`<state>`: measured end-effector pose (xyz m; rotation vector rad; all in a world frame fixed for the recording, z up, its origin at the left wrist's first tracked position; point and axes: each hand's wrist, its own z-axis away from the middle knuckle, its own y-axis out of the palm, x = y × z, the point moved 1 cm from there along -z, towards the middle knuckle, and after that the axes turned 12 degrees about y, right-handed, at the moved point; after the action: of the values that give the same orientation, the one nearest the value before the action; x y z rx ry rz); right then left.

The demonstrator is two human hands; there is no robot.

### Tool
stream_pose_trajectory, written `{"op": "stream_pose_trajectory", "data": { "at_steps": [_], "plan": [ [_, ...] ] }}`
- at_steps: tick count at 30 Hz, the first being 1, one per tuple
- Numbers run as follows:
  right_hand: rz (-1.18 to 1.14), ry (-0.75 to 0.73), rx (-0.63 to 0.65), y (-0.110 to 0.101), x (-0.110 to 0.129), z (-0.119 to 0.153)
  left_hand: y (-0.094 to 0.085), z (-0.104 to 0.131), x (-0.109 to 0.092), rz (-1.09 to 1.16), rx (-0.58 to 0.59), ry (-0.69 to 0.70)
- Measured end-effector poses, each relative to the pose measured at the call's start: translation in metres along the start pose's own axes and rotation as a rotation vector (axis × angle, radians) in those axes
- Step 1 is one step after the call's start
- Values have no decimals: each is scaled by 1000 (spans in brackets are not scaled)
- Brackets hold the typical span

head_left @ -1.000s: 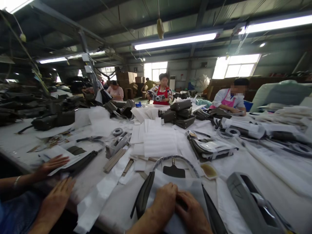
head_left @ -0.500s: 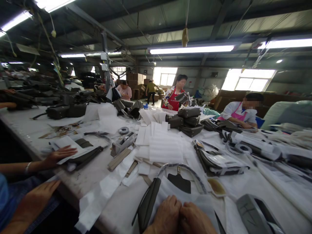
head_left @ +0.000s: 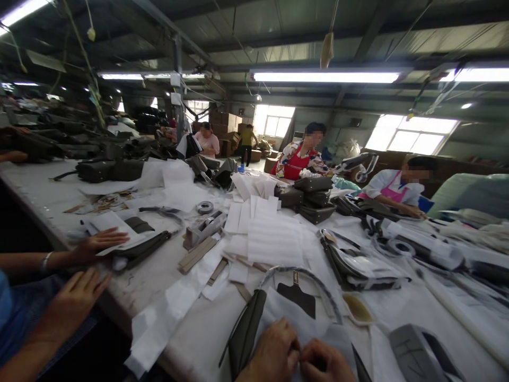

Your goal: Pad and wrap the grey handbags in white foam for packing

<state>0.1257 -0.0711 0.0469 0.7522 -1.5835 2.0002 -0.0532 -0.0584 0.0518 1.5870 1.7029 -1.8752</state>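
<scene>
At the table's near edge lies a dark olive handbag, its wrapped handle arched away from me. A thin white foam sheet covers most of the bag's face. A dark flat tag rests inside the handle's curve. My left hand is closed, fingertips pinching the sheet over the bag. Close beside it on the right, my right hand is curled with thumb and fingers together at the same sheet. Whatever lies right under the fingertips is hidden.
A grey tape dispenser and a shallow dish with amber stuff are at right. Foam sheets pile up ahead, beside another wrapped bag. At left, a co-worker's hands are near another bag. Others work across the table.
My hands have drawn slightly apart, with fingers more curled at the sheet. The view has shifted a little. Across the table, the person in the red apron leans over and has moved the held item rightward.
</scene>
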Motion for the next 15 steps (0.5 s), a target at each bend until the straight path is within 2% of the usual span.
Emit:
{"op": "stream_pose_trajectory", "data": {
  "at_steps": [6,15],
  "plan": [
    [48,18,-84,3,5,2,0,0,0,10,-18,-12],
    [-67,-53,-38,3,-3,1,0,1,1,-32,-34,-4]
  ]
}}
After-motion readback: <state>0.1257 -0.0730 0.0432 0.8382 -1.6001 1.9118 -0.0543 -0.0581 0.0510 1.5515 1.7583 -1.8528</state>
